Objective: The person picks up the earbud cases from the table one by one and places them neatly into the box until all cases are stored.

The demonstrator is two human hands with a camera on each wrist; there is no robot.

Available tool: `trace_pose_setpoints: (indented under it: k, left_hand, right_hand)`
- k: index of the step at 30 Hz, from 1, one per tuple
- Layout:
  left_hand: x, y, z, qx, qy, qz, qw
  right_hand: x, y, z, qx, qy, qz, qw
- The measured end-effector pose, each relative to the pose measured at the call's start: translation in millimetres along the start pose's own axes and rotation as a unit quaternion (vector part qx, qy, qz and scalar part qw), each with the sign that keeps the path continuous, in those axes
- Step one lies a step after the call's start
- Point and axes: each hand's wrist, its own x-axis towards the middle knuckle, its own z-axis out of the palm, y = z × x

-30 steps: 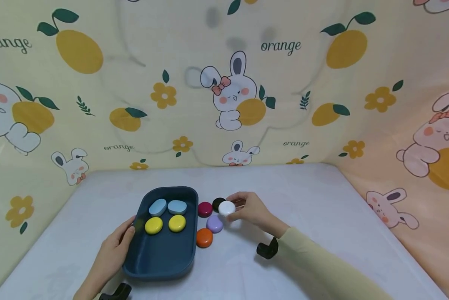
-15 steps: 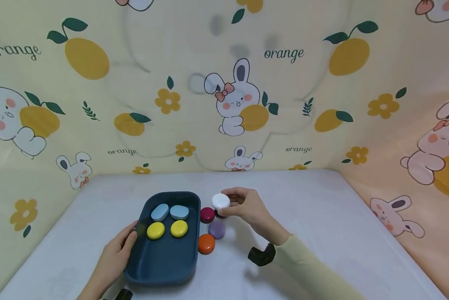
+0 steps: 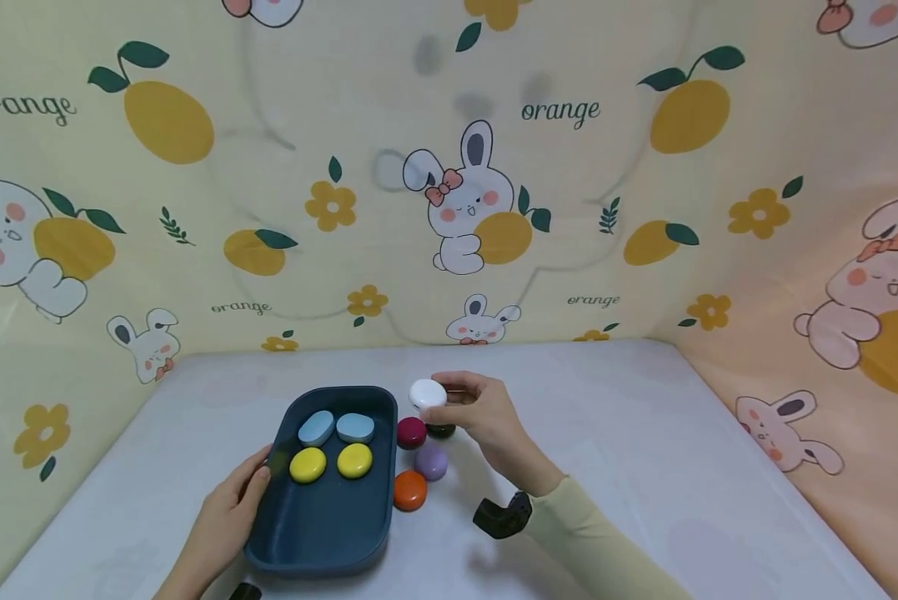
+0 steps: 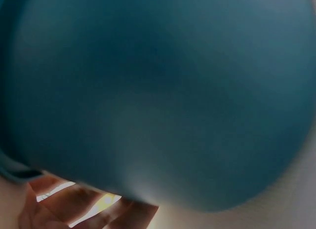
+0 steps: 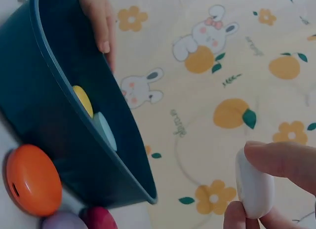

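Note:
My right hand (image 3: 489, 425) pinches a glossy white disc-shaped piece (image 3: 428, 394) between thumb and fingers, above the table and right of the tray's far corner. In the right wrist view the white disc (image 5: 254, 184) is seen edge-on. My left hand (image 3: 223, 512) grips the left rim of a dark blue tray (image 3: 317, 525), thumb at the rim; the left wrist view shows fingers (image 4: 74, 202) beside the tray's underside. Inside lie two light blue oval pieces (image 3: 355, 427) and two yellow discs (image 3: 354, 460).
Right of the tray, on the white table (image 3: 606, 467), lie a crimson disc (image 3: 412, 432), a black disc (image 3: 441, 432) partly hidden by my hand, a purple disc (image 3: 431, 461) and an orange disc (image 3: 409, 490). A printed curtain (image 3: 388, 208) stands behind and at the sides.
My right hand has carried the white disc left and away from me, up over the black disc and past it. My left hand stays on the tray. The head view has shifted slightly.

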Motion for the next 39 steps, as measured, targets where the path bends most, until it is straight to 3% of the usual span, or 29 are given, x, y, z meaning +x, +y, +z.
trace_pose_setpoints:
  k: [13,24,32,39]
  left_hand:
    - [-0.8,-0.5,0.2,-0.004,0.0,0.007,1.0]
    - [-2.8,1.7,-0.9,-0.005,0.004,0.012,0.9999]
    - [-4.7,-1.1,-0.2,-0.012,0.013,0.032,0.9993]
    - [-3.1,1.8,-0.4,-0.015,0.004,0.007,0.9998]
  right_hand:
    - [-0.2,4.3,51.3,0.011,-0.017,0.03,0.999]
    - [5.5,8.4,82.0,-0.057,-0.076,0.047,0.994]
    - [4.8,10.0,100.9,-0.09,-0.11,0.056,0.988]
    - [2.3,21.3,118.0,-0.15,-0.136,0.076,0.976]
